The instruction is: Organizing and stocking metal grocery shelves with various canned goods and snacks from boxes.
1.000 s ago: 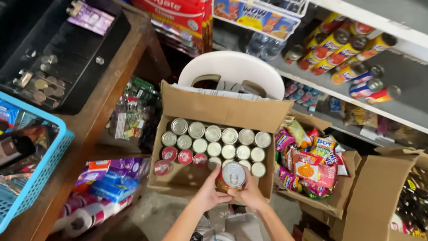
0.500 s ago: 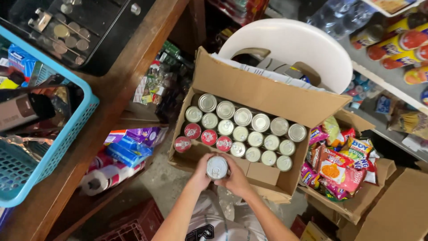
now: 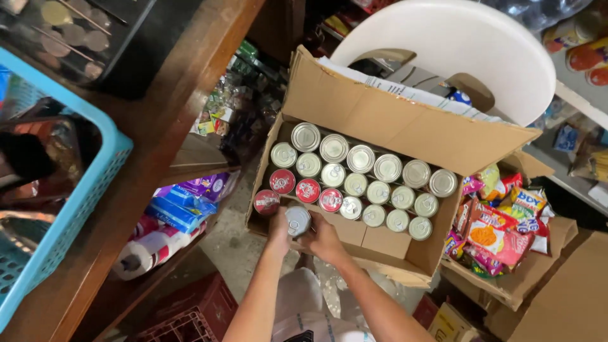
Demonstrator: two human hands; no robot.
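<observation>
Can (image 3: 297,220) upright, lid facing camera

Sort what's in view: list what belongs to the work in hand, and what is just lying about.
In hand:
- silver-topped can, held by left hand and right hand
- cardboard box of cans
- red-lidded cans in its near row

Lying about:
- blue basket
- snack packets
- white plastic chair
- paper rolls

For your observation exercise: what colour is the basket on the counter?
Light blue basket, clearest in the head view.

Cardboard box (image 3: 380,120) of cans (image 3: 361,180) on the floor (image 3: 234,244).
</observation>
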